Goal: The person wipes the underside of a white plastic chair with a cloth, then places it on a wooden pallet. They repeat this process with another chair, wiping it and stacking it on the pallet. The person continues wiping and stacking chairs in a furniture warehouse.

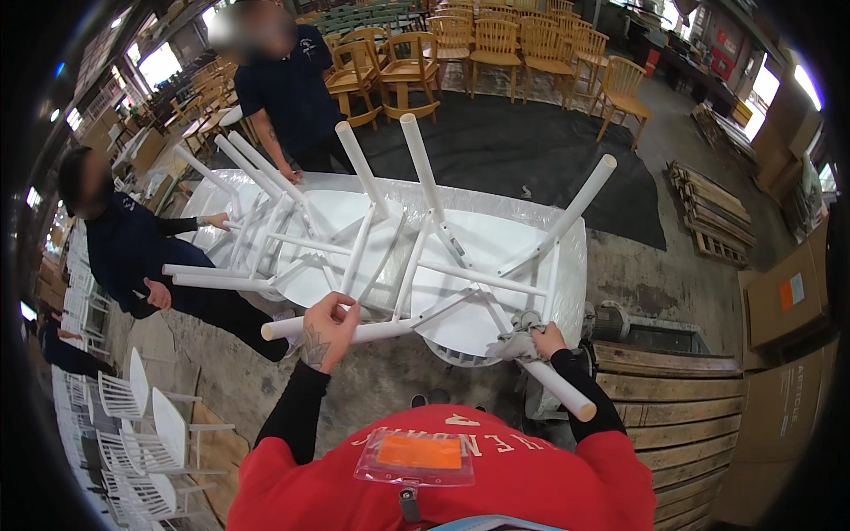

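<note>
Upside-down white chairs lie on a table [571, 265] wrapped in clear plastic, legs pointing up and outward. Nearest me is a white chair [452, 334] with round legs and crossed braces under its seat. My right hand [547, 340] grips a grey cloth [518, 338] against its near right leg [562, 389]. At its near left leg [381, 331] is my left hand [329, 326], thumb and fingers curled together; whether something small sits between them is hidden. Another upturned white chair [323, 199] stands farther left.
One co-worker [288, 97] in dark clothes leans at the table's far side, another [133, 239] stands at its left end. Wooden chairs [496, 44] crowd the back. White chairs [146, 434] stand lower left. Slatted wood [673, 389] and cardboard boxes [788, 292] flank my right.
</note>
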A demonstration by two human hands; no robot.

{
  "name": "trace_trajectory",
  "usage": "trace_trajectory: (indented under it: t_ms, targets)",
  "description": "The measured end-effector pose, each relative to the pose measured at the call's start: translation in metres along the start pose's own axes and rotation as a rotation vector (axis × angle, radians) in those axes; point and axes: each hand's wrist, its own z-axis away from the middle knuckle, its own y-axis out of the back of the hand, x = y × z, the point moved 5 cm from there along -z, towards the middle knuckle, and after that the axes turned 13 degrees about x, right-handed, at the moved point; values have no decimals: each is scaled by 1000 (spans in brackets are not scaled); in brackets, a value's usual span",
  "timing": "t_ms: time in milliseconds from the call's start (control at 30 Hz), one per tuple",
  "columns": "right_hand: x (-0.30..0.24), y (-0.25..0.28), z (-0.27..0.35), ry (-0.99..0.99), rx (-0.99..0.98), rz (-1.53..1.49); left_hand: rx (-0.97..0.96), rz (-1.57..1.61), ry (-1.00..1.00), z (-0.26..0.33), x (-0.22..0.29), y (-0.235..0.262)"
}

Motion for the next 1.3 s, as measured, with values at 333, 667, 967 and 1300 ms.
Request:
trace_trajectory:
  t_ms: [333, 667, 967, 1300]
  targets:
    - [27, 64, 28, 137, -321, -320, 116, -170, 56, 6, -15, 7]
    - [32, 22, 117, -579, -682, -1205, 130, -226, 78, 13, -24, 7]
    - [52, 40, 95, 47, -53, -775, 137, -282, -13, 4, -11, 2]
    - [50, -37, 89, -718, -660, -1759, 59, -181, 2, -3, -26, -2]
